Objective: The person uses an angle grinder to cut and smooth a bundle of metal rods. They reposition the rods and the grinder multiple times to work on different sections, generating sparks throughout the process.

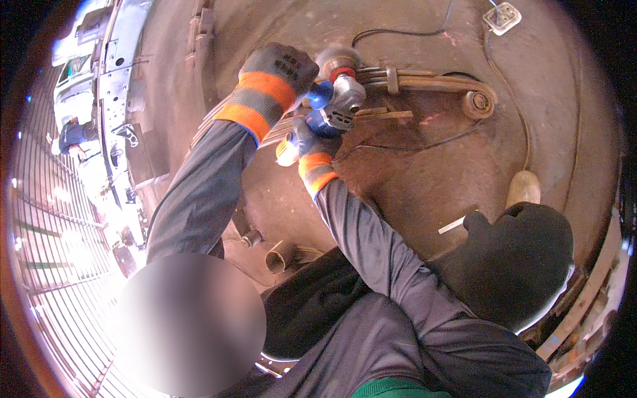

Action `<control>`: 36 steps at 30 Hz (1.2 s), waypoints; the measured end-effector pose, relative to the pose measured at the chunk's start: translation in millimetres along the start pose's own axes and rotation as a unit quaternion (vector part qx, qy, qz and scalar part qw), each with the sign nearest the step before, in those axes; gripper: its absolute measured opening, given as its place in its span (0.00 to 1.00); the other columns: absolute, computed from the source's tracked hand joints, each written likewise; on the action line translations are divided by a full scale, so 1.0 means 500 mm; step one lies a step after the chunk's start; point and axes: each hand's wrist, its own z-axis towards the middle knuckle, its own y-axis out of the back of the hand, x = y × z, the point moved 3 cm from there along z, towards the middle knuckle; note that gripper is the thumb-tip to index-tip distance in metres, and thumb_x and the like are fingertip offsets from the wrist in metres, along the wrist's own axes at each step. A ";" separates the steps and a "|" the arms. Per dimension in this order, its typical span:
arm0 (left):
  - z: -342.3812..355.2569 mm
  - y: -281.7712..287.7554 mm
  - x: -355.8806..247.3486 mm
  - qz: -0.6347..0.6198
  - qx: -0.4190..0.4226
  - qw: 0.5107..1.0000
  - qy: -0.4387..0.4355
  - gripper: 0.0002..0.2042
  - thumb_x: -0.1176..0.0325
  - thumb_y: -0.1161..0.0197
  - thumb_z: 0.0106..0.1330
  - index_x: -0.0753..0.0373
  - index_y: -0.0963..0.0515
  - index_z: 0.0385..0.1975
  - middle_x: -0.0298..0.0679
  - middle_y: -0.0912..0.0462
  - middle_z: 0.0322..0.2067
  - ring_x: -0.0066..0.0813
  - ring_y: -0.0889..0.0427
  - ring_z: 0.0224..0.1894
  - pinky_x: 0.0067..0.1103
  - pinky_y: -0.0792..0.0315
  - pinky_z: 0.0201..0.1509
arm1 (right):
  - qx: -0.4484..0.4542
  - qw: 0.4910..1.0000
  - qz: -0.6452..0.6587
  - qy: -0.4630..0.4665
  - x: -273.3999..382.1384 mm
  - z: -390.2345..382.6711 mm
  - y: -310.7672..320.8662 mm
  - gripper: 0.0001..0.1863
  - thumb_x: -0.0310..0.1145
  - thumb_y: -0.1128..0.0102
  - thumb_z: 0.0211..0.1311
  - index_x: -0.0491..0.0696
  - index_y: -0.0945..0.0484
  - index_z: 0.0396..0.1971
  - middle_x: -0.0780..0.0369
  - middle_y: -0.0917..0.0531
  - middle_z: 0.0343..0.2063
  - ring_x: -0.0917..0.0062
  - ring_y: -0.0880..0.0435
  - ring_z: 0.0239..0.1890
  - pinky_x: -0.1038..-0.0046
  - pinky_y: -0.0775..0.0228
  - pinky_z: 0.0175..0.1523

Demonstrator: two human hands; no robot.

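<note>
An angle grinder (346,98) with a grey head and blue body is held in both my gloved hands. My left hand (279,64), in a dark glove with an orange-striped cuff, is closed around its blue side handle (320,95). Lower down, my right hand (317,140) wraps the blue body, its fingers partly hidden. The round attachment (337,58) at the grinder's far end looks blurred. It sits by the left end of a rusty leaf spring (434,82), whose rolled eye (478,104) points right. From this angle I cannot tell whether they touch.
A pale socket block (502,18) lies at the far right with cables running from it. Nearer me are an open pipe end (279,257), a white stick (452,225) and a large black rounded shape (517,262). Another person (71,137) is far left, beyond a drilled metal beam (114,99).
</note>
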 end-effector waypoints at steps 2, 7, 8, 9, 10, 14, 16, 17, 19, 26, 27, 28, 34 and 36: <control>0.020 -0.009 0.005 -0.029 0.003 0.999 0.034 0.14 0.56 0.36 0.67 0.53 0.12 0.46 0.42 0.11 0.48 0.45 0.11 0.50 0.35 0.17 0.54 | -0.043 0.999 -0.011 0.014 -0.007 0.007 0.005 0.39 0.45 0.19 0.41 0.45 0.23 0.55 0.59 0.15 0.51 0.70 0.14 0.51 0.69 0.22 0.57; -0.016 -0.023 0.023 -0.039 0.062 0.995 0.062 0.16 0.52 0.37 0.69 0.53 0.12 0.47 0.44 0.11 0.48 0.45 0.12 0.51 0.37 0.18 0.53 | 0.046 0.998 -0.047 -0.018 0.057 -0.033 0.015 0.43 0.45 0.18 0.40 0.46 0.26 0.59 0.59 0.15 0.52 0.70 0.15 0.52 0.67 0.22 0.58; -0.017 -0.030 0.027 -0.045 0.068 0.994 0.078 0.17 0.51 0.38 0.69 0.53 0.12 0.47 0.44 0.11 0.48 0.45 0.12 0.51 0.37 0.18 0.53 | 0.057 0.997 -0.054 -0.005 0.039 -0.025 0.012 0.44 0.45 0.18 0.40 0.46 0.26 0.60 0.59 0.16 0.52 0.70 0.15 0.53 0.67 0.22 0.58; -0.001 -0.023 0.018 -0.049 0.068 0.993 0.084 0.17 0.49 0.38 0.70 0.53 0.12 0.47 0.44 0.11 0.48 0.45 0.12 0.51 0.37 0.18 0.53 | 0.045 0.998 -0.035 0.026 -0.038 0.014 -0.009 0.44 0.45 0.18 0.40 0.47 0.27 0.60 0.59 0.16 0.52 0.70 0.16 0.53 0.67 0.22 0.58; -0.003 -0.024 0.016 -0.044 0.080 0.992 0.082 0.18 0.48 0.38 0.70 0.53 0.12 0.47 0.44 0.11 0.48 0.45 0.12 0.51 0.37 0.18 0.53 | 0.047 0.998 -0.020 0.031 -0.062 0.019 -0.023 0.42 0.44 0.19 0.41 0.48 0.26 0.60 0.60 0.15 0.50 0.70 0.15 0.51 0.67 0.22 0.57; -0.014 -0.034 0.030 -0.038 0.083 0.994 0.061 0.20 0.46 0.38 0.69 0.53 0.12 0.47 0.43 0.11 0.48 0.45 0.12 0.52 0.37 0.18 0.53 | 0.030 0.997 0.036 0.065 -0.010 -0.024 -0.018 0.29 0.38 0.27 0.49 0.51 0.22 0.54 0.62 0.13 0.39 0.70 0.13 0.36 0.66 0.21 0.45; -0.014 -0.042 0.032 -0.034 0.041 0.997 0.055 0.21 0.44 0.39 0.69 0.52 0.12 0.46 0.43 0.11 0.48 0.45 0.12 0.52 0.38 0.18 0.52 | 0.042 0.993 0.096 0.046 0.042 -0.049 0.000 0.25 0.35 0.27 0.50 0.51 0.22 0.50 0.64 0.13 0.35 0.72 0.13 0.31 0.65 0.20 0.39; -0.013 -0.034 0.028 -0.038 0.048 0.996 0.061 0.21 0.44 0.38 0.69 0.52 0.12 0.46 0.43 0.11 0.48 0.45 0.12 0.51 0.38 0.18 0.52 | 0.052 0.993 0.107 -0.001 0.046 -0.044 0.002 0.28 0.39 0.24 0.48 0.50 0.22 0.50 0.64 0.14 0.37 0.73 0.14 0.34 0.67 0.21 0.44; -0.013 -0.015 0.024 -0.047 0.061 0.994 0.075 0.21 0.44 0.38 0.68 0.52 0.11 0.46 0.43 0.11 0.47 0.45 0.12 0.51 0.38 0.18 0.52 | 0.073 0.984 0.126 -0.099 0.051 -0.043 0.003 0.34 0.45 0.17 0.42 0.48 0.23 0.49 0.64 0.15 0.42 0.75 0.16 0.42 0.69 0.22 0.52; 0.007 -0.024 0.027 -0.043 0.016 0.997 0.060 0.17 0.51 0.38 0.68 0.53 0.11 0.45 0.42 0.11 0.47 0.47 0.12 0.50 0.37 0.18 0.53 | -0.033 0.998 0.060 0.002 -0.057 0.021 -0.055 0.38 0.46 0.16 0.44 0.46 0.25 0.54 0.63 0.15 0.43 0.74 0.15 0.43 0.68 0.21 0.53; 0.005 -0.014 0.023 -0.045 0.013 0.997 0.060 0.16 0.52 0.38 0.68 0.53 0.11 0.45 0.42 0.11 0.47 0.47 0.12 0.51 0.37 0.18 0.53 | -0.054 0.998 0.019 0.023 -0.062 0.023 -0.055 0.39 0.46 0.16 0.44 0.45 0.25 0.54 0.63 0.15 0.44 0.73 0.15 0.44 0.68 0.21 0.54; 0.007 -0.007 0.018 -0.048 0.009 0.997 0.060 0.15 0.53 0.38 0.68 0.53 0.11 0.45 0.41 0.11 0.48 0.47 0.12 0.51 0.36 0.18 0.53 | -0.078 0.996 -0.024 0.043 -0.068 0.028 -0.049 0.39 0.46 0.16 0.45 0.45 0.25 0.55 0.62 0.15 0.45 0.73 0.15 0.45 0.68 0.22 0.55; 0.014 0.015 -0.003 0.013 -0.076 0.997 0.007 0.12 0.63 0.38 0.68 0.55 0.11 0.44 0.41 0.11 0.47 0.43 0.12 0.52 0.34 0.17 0.55 | -0.018 0.999 0.028 -0.012 0.028 0.008 0.008 0.38 0.44 0.19 0.47 0.44 0.25 0.57 0.60 0.16 0.51 0.70 0.17 0.51 0.66 0.25 0.60; 0.007 0.027 0.007 0.025 -0.048 0.998 0.033 0.11 0.64 0.38 0.68 0.54 0.11 0.44 0.41 0.10 0.47 0.43 0.11 0.51 0.33 0.17 0.55 | 0.016 0.997 0.070 -0.038 0.061 -0.009 -0.005 0.37 0.44 0.20 0.47 0.44 0.24 0.55 0.59 0.16 0.51 0.69 0.17 0.52 0.65 0.25 0.60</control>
